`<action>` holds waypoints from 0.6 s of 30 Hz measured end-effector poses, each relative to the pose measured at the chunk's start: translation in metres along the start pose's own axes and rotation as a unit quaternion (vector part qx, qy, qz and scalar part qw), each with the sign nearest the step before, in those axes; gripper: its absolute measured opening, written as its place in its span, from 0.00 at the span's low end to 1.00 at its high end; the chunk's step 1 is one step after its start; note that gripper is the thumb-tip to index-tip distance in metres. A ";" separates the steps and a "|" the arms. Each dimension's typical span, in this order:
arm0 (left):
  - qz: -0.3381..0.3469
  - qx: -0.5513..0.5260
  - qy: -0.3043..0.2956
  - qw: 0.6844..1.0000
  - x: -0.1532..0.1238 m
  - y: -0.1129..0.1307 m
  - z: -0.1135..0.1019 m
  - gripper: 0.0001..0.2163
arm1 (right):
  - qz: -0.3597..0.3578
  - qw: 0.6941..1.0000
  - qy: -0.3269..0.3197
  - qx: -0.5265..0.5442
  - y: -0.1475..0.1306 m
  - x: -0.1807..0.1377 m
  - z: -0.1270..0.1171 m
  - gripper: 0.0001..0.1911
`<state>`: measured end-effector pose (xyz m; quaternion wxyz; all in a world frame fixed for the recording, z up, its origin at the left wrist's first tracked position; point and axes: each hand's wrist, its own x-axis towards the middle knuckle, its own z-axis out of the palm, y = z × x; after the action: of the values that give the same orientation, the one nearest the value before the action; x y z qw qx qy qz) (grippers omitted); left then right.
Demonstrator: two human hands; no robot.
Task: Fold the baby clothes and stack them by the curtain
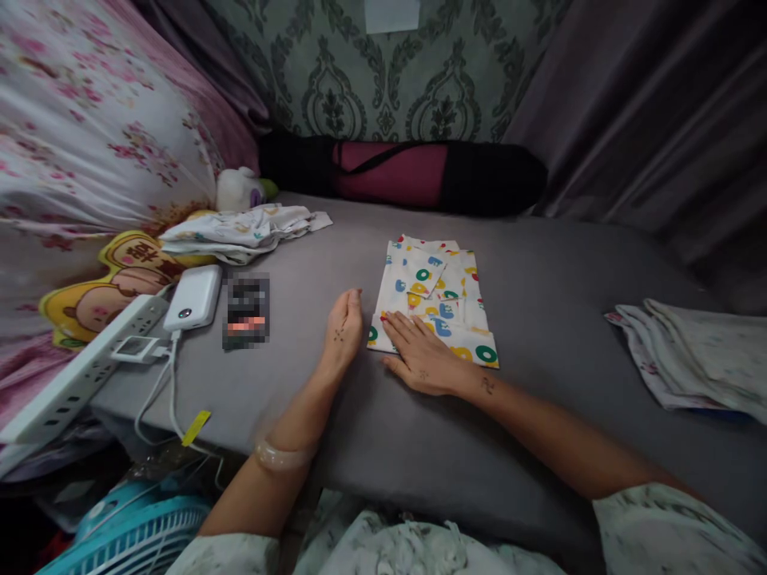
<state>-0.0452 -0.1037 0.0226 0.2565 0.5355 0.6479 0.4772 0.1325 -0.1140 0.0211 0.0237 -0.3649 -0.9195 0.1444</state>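
A folded piece of white cloth [473, 279] with colourful letter-like prints lies in front of me on the grey bed sheet. Its upper layers form a narrower folded panel, and a straight band runs along the near edge. My right hand [423, 355] rests flat on the near left part of the cloth, fingers stretched out. Just left of the cloth, apart from it, my left hand [343, 331] stands on its side with the palm turned toward it. Nothing shows in that hand, though its fingers are partly hidden.
Left lie crumpled printed cloth [240, 231], a white power bank [193, 297], a power strip [84, 375], a blurred-out dark object [246, 311] and a yellow cushion [89, 303]. Folded cloths [695, 351] lie right. A long black-and-maroon bag [395, 172] lies along the wall; a blue fan [137, 527] stands below.
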 end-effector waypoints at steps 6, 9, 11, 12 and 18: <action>-0.001 -0.006 0.021 1.000 -0.001 0.004 -0.003 0.23 | 0.010 0.999 0.048 0.012 -0.027 0.018 -0.001 0.40; -0.006 -0.011 0.032 0.999 -0.001 0.003 -0.004 0.24 | 0.009 0.999 0.039 0.025 -0.035 0.027 0.009 0.41; -0.005 -0.015 0.030 0.999 -0.001 0.002 -0.003 0.25 | 0.012 0.999 0.035 0.035 -0.035 0.030 0.014 0.41; -0.004 -0.016 0.026 1.000 -0.001 0.001 -0.003 0.25 | 0.011 0.999 0.033 0.041 -0.033 0.031 0.014 0.40; 0.012 -0.006 -0.019 1.000 -0.004 0.001 0.002 0.24 | 0.017 0.997 0.036 0.067 -0.021 0.010 -0.007 0.35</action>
<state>-0.0418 -0.1066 0.0222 0.2660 0.5507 0.6333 0.4743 0.1127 -0.1198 0.0336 0.0782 -0.3831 -0.8999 0.1929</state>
